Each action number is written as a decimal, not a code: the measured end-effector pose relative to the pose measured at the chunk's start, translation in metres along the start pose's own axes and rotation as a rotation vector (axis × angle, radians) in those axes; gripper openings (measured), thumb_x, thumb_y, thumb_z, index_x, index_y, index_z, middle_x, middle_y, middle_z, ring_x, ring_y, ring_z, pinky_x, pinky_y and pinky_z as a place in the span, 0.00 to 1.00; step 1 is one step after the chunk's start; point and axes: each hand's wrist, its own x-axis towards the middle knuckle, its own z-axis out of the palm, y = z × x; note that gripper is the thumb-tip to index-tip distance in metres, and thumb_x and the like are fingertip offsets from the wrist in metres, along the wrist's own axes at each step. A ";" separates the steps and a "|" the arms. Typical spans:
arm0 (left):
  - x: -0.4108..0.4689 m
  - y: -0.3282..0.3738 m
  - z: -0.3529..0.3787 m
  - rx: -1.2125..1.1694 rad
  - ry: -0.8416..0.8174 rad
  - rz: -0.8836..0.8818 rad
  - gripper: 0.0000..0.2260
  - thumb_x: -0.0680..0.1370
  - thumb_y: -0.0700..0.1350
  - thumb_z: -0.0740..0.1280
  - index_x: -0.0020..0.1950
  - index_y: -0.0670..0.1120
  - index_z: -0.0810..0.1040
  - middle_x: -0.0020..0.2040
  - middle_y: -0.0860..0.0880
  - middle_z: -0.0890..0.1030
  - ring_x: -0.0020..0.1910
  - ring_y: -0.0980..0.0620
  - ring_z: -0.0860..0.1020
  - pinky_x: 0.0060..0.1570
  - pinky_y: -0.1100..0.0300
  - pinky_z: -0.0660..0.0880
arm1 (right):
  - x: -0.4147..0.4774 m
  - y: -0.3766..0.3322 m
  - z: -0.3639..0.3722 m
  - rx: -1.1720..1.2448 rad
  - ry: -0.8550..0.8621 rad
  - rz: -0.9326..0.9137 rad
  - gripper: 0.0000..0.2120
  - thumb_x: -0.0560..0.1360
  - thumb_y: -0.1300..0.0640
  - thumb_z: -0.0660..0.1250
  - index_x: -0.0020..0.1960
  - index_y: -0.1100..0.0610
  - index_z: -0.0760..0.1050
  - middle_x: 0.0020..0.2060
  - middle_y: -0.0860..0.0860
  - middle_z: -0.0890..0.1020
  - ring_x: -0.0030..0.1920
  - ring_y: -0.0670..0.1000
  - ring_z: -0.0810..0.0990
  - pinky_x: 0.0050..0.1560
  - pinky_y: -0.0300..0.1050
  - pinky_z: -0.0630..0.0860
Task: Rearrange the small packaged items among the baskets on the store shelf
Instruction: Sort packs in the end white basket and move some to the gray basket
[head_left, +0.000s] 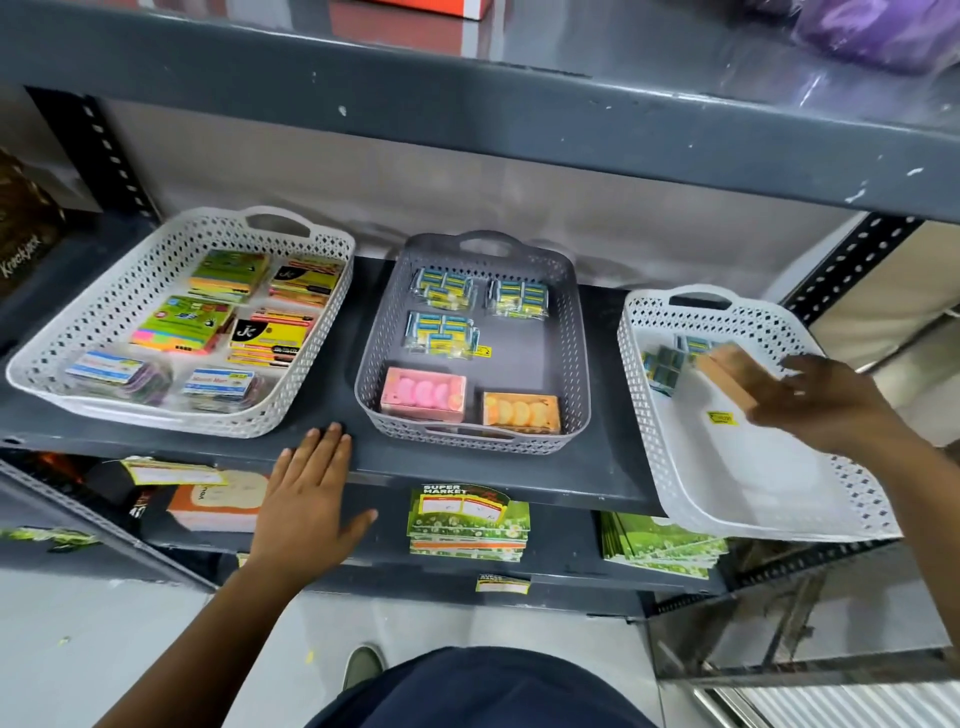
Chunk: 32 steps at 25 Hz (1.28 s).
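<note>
Three perforated baskets stand on the grey shelf (332, 364). The left white basket (104, 291) holds several colourful card packs. In the middle grey basket (574, 332) lie three blue-yellow packets (441, 332), a pink box (423, 393) and an orange box (521, 413). The right white basket (727, 488) overhangs the shelf edge and holds a blue-green packet (667, 364). My right hand (815, 405) is over this basket, shut on an orange box (724, 371), blurred. My left hand (311, 499) rests flat on the shelf's front edge, fingers spread.
An upper shelf (467, 98) overhangs the baskets. The lower shelf carries green "Super Market" card stacks (467, 519), more green packs (660, 545) and an orange notebook (218, 506). A yellow price sticker (722, 418) lies in the right basket. Black perforated uprights flank both sides.
</note>
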 end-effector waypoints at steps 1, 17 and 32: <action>0.000 -0.001 0.000 0.000 -0.001 0.004 0.39 0.66 0.58 0.67 0.70 0.37 0.64 0.72 0.38 0.66 0.71 0.37 0.62 0.66 0.38 0.61 | -0.003 -0.020 0.003 0.150 -0.035 -0.056 0.33 0.65 0.59 0.78 0.66 0.58 0.69 0.50 0.53 0.79 0.47 0.51 0.80 0.43 0.32 0.74; 0.000 -0.006 -0.002 0.007 -0.014 0.023 0.41 0.67 0.56 0.75 0.72 0.39 0.63 0.73 0.39 0.64 0.72 0.39 0.60 0.68 0.40 0.58 | -0.031 -0.169 0.107 -0.407 -0.449 -0.682 0.39 0.67 0.56 0.73 0.74 0.56 0.61 0.66 0.52 0.76 0.64 0.52 0.75 0.61 0.41 0.71; -0.001 -0.007 0.003 -0.005 0.011 0.032 0.38 0.69 0.62 0.60 0.72 0.39 0.62 0.73 0.40 0.64 0.72 0.39 0.60 0.67 0.39 0.60 | 0.046 -0.087 0.052 0.205 -0.001 -0.327 0.29 0.68 0.59 0.75 0.67 0.56 0.70 0.61 0.55 0.79 0.58 0.56 0.78 0.63 0.54 0.72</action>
